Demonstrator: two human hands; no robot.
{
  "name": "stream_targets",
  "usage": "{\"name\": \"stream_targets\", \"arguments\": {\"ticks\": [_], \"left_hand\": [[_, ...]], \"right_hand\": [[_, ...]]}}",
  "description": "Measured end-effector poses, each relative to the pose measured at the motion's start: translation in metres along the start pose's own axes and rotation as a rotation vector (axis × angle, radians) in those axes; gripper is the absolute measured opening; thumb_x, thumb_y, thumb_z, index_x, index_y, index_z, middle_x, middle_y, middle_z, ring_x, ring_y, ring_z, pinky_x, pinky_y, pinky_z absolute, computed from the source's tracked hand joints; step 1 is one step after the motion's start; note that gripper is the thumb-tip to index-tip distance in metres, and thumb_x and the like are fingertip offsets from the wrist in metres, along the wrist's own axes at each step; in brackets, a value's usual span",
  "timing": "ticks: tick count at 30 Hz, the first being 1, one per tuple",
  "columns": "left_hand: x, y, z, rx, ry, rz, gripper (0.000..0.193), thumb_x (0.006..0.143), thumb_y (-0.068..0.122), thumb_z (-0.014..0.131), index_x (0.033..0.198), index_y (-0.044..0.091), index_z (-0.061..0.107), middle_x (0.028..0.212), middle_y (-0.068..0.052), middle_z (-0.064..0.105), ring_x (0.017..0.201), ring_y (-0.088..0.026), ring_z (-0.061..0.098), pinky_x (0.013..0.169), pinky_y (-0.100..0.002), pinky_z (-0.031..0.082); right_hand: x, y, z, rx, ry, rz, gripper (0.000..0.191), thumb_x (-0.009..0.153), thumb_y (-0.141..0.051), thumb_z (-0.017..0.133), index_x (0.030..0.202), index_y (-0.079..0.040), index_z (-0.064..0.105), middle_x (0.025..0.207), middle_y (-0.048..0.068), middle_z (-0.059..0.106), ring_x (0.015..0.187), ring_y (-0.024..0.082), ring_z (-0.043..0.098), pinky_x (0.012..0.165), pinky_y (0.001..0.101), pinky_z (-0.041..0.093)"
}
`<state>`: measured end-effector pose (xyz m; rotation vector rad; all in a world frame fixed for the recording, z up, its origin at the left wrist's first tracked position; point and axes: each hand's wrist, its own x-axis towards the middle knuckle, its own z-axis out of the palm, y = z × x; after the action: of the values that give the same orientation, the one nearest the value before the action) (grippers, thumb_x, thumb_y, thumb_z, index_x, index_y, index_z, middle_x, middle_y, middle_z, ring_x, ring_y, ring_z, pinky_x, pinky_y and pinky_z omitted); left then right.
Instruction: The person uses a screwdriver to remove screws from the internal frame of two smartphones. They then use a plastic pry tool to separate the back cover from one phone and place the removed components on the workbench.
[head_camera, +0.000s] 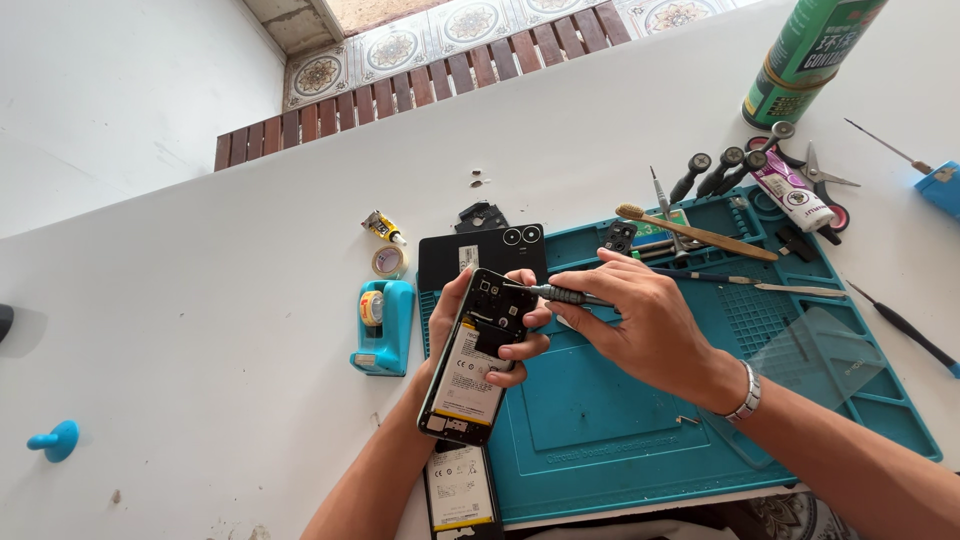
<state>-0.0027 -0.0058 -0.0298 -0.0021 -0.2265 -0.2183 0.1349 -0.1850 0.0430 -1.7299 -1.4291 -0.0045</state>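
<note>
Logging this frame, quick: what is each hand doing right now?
Left hand: closed around the opened phone, held above the teal mat.
Right hand: closed on a small screwdriver, tip at the phone's top.

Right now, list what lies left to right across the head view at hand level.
Blue peg → tape dispenser → left hand holding the opened phone → screwdriver → right hand → wristwatch → clear glass sheet.
</note>
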Motion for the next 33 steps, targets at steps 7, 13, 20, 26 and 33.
{"name": "stream_targets", "arguments": {"ticks": [7,13,20,26,33], "left_hand": [[0.0010,0.0005,-0.0035,0.003,-0.001,-0.013,0.056,0.103,0.056,0.043,0.135,0.011,0.041,0.105,-0.015,0.048,0.079,-0.023,0.060,0.051,-0.030,0.054],[0.0010,0.0004,-0.0032,0.012,0.005,-0.012,0.056,0.103,0.057,0.043,0.134,0.010,0.041,0.104,-0.015,0.048,0.079,-0.023,0.060,0.051,-0.030,0.054],[0.0007,-0.0003,-0.0027,0.020,0.008,-0.007,0.057,0.103,0.058,0.042,0.134,0.010,0.041,0.104,-0.015,0.048,0.078,-0.023,0.060,0.050,-0.029,0.054],[0.0007,-0.0003,-0.0032,0.025,0.011,-0.007,0.056,0.103,0.057,0.042,0.134,0.010,0.041,0.104,-0.015,0.049,0.079,-0.023,0.061,0.050,-0.030,0.055],[0.0011,-0.0004,-0.0030,0.057,0.013,0.004,0.057,0.103,0.057,0.041,0.134,0.009,0.042,0.103,-0.014,0.049,0.079,-0.021,0.060,0.050,-0.029,0.054]], "right_hand": [[0.0006,0.0010,-0.0003,-0.014,-0.014,0.007,0.026,0.086,-0.021,0.077,0.109,-0.008,0.075,0.085,0.005,0.079,0.073,0.016,0.074,0.109,0.0492,0.048],[0.0023,0.0004,-0.0014,-0.029,-0.012,0.003,0.026,0.086,-0.022,0.077,0.108,-0.007,0.075,0.080,0.006,0.078,0.064,0.015,0.072,0.107,0.0483,0.048],[0.0042,-0.0029,-0.0037,-0.031,0.011,-0.010,0.025,0.087,-0.021,0.077,0.105,-0.004,0.076,0.066,0.007,0.072,0.057,0.015,0.067,0.096,0.0408,0.052],[0.0058,-0.0051,-0.0040,-0.029,-0.018,0.024,0.025,0.085,-0.023,0.079,0.103,-0.005,0.077,0.065,0.007,0.072,0.055,0.016,0.064,0.081,0.0359,0.052],[0.0038,-0.0055,-0.0039,-0.037,0.041,-0.045,0.024,0.087,-0.023,0.078,0.103,-0.005,0.076,0.072,0.006,0.074,0.062,0.015,0.068,0.087,0.0367,0.051]]}}
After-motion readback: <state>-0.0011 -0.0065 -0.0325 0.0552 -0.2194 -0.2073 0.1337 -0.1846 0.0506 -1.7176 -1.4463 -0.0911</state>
